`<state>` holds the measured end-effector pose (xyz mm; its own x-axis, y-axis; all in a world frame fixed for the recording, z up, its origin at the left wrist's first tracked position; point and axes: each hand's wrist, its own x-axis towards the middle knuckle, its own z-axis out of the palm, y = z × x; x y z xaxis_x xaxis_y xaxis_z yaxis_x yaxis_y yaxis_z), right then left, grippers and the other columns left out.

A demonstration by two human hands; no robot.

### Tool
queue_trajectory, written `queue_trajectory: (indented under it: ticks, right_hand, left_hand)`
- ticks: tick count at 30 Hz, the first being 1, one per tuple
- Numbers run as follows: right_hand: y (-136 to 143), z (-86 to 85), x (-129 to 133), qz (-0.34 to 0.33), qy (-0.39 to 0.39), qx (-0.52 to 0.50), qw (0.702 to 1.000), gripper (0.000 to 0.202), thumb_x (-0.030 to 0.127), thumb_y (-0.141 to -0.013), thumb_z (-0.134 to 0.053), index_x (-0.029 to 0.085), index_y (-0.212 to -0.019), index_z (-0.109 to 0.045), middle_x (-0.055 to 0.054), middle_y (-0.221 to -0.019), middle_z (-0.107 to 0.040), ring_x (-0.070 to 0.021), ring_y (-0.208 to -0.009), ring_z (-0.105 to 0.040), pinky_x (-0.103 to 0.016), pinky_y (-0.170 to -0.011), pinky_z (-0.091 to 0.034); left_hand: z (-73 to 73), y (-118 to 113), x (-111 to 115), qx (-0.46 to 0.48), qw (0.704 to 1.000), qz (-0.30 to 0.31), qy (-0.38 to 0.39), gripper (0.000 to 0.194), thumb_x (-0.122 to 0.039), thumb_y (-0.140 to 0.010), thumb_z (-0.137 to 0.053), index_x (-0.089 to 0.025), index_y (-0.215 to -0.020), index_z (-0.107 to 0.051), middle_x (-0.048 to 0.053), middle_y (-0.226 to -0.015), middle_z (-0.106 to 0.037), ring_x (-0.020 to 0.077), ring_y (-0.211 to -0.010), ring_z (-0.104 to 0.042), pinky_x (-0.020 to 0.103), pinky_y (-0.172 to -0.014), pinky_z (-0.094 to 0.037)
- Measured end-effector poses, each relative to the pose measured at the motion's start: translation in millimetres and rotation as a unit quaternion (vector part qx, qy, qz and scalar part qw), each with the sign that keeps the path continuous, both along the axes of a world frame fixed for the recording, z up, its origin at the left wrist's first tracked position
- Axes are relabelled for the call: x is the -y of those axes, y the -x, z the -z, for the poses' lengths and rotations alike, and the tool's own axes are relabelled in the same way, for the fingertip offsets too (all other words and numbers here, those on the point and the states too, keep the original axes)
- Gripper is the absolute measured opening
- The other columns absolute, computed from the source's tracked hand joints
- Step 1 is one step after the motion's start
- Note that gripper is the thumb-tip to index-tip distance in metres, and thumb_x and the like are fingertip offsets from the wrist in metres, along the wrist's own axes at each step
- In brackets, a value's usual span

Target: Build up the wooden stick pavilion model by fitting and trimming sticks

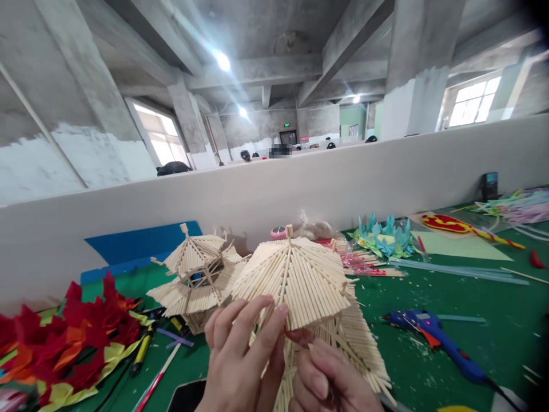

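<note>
In the head view a model pavilion (309, 286) built of thin wooden sticks stands in front of me, its pointed roof uppermost. My left hand (246, 349) grips the near corner of that roof, fingertips over its edge. Just to the right and below, my right hand (330, 372) is closed in a pinch close under the same edge. Whatever lies between its fingertips is hidden. Behind and to the left is a smaller stick pavilion (201, 274), which neither hand touches.
A blue hot glue gun (441, 337) lies on the green table (429, 297) at right. Red and yellow folded shapes (86, 337) fill the left, beside a yellow-handled tool (141, 352). Behind are a teal paper flower (386, 237), packs of sticks (369, 263) and a white partition (257, 200).
</note>
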<state>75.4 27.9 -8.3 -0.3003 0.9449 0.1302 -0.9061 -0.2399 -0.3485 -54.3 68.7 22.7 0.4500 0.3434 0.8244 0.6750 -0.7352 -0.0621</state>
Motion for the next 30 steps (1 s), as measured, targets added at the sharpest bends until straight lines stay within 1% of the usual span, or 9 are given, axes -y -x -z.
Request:
queue_trajectory:
  ticks: [3,5,8,12,16,21,30]
  right_hand:
    - [-0.4,0.0,1.1,-0.001,0.000,0.003,1.000,0.024,0.030,-0.068,-0.067,0.016,-0.087,-0.062,0.010,-0.046,-0.042,-0.0010,-0.035,-0.030,-0.018,-0.041,-0.026]
    - [-0.8,-0.2,1.8,-0.001,-0.005,0.012,1.000,0.027,0.030,-0.069,-0.066,0.015,-0.090,-0.060,0.011,-0.046,-0.041,-0.0013,-0.034,-0.029,-0.018,-0.041,-0.026]
    - [-1.2,-0.1,2.3,0.001,-0.006,0.016,1.000,0.029,0.031,-0.069,-0.066,0.014,-0.092,-0.060,0.011,-0.045,-0.041,-0.0013,-0.034,-0.028,-0.018,-0.040,-0.026]
    - [-1.9,0.0,2.4,-0.001,-0.003,0.014,1.000,0.028,0.030,-0.070,-0.065,0.014,-0.092,-0.061,0.011,-0.045,-0.042,-0.0010,-0.033,-0.027,-0.018,-0.040,-0.026]
    - [-3.2,-0.7,2.5,-0.006,-0.009,0.021,1.000,0.026,0.030,-0.070,-0.064,0.015,-0.092,-0.060,0.011,-0.045,-0.041,-0.0005,-0.032,-0.026,-0.018,-0.039,-0.025]
    - [-3.3,-0.7,2.3,-0.004,-0.012,0.026,1.000,0.027,0.031,-0.070,-0.064,0.015,-0.092,-0.059,0.012,-0.045,-0.041,-0.0006,-0.033,-0.025,-0.018,-0.039,-0.025]
    - [-3.5,-1.4,1.7,-0.008,-0.017,0.019,1.000,0.026,0.031,-0.070,-0.064,0.015,-0.090,-0.060,0.012,-0.045,-0.039,-0.0008,-0.034,-0.024,-0.017,-0.039,-0.025]
  left_hand:
    - [-6.1,6.2,2.5,0.000,0.999,0.024,0.039,0.039,-0.002,-0.074,-0.048,-0.012,-0.112,-0.051,0.013,-0.108,-0.053,0.0286,-0.099,-0.044,0.047,-0.079,-0.036]
    - [-10.4,9.9,4.0,-0.010,0.998,0.035,0.052,0.041,0.000,-0.074,-0.046,-0.010,-0.113,-0.049,0.013,-0.110,-0.050,0.0281,-0.101,-0.042,0.046,-0.080,-0.036]
    - [-13.0,10.5,4.3,-0.029,0.998,0.027,0.047,0.042,0.001,-0.073,-0.043,-0.014,-0.112,-0.050,0.012,-0.112,-0.048,0.0280,-0.102,-0.040,0.046,-0.080,-0.035]
    - [-10.5,5.2,2.2,-0.037,0.998,0.009,0.043,0.041,0.000,-0.074,-0.040,-0.019,-0.108,-0.053,0.010,-0.113,-0.047,0.0294,-0.101,-0.039,0.050,-0.078,-0.033]
    - [-9.6,3.0,1.1,-0.044,0.998,0.010,0.038,0.040,-0.001,-0.074,-0.039,-0.019,-0.106,-0.055,0.011,-0.113,-0.046,0.0308,-0.101,-0.037,0.052,-0.078,-0.031]
    - [-11.1,4.1,0.8,-0.052,0.998,0.014,0.043,0.040,-0.001,-0.074,-0.039,-0.018,-0.106,-0.055,0.012,-0.112,-0.047,0.0308,-0.102,-0.037,0.052,-0.079,-0.031]
    - [-10.4,3.9,0.6,-0.043,0.998,0.008,0.040,0.043,-0.002,-0.072,-0.041,-0.023,-0.107,-0.054,0.009,-0.112,-0.049,0.0298,-0.102,-0.039,0.050,-0.080,-0.031]
